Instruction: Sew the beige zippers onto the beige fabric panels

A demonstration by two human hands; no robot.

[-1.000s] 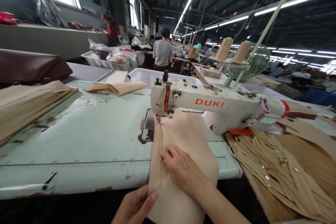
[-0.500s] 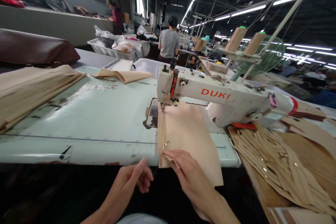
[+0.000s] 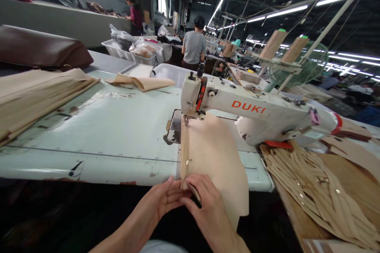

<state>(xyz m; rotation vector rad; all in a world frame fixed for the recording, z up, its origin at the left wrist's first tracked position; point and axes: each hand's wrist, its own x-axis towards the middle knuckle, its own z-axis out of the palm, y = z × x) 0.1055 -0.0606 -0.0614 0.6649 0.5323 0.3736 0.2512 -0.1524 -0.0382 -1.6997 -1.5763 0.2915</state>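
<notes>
A beige leather-like panel [image 3: 215, 146] lies under the needle of a white sewing machine [image 3: 219, 99]. Along its left edge runs a tan zipper [image 3: 184, 146] with a small metal pull [image 3: 189, 162]. My right hand [image 3: 206, 201] is closed on the near end of the panel and zipper, bending the edge up between thumb and fingers. My left hand [image 3: 169, 197] meets that same end from the left, its fingers pressed together against the zipper edge and partly hidden behind it. The panel's near right corner hangs over the table edge.
Stacked beige panels [image 3: 38, 95] lie at the left, and a folded piece [image 3: 142, 82] sits farther back. On the right, a wooden board [image 3: 350, 174] bears a bundle of zippers [image 3: 314, 185]. A person in grey [image 3: 193, 45] sits beyond the machine.
My left hand has moved right and up to the zipper end, where it was apart before. My right hand now bends the edge up. The view has shifted slightly.
</notes>
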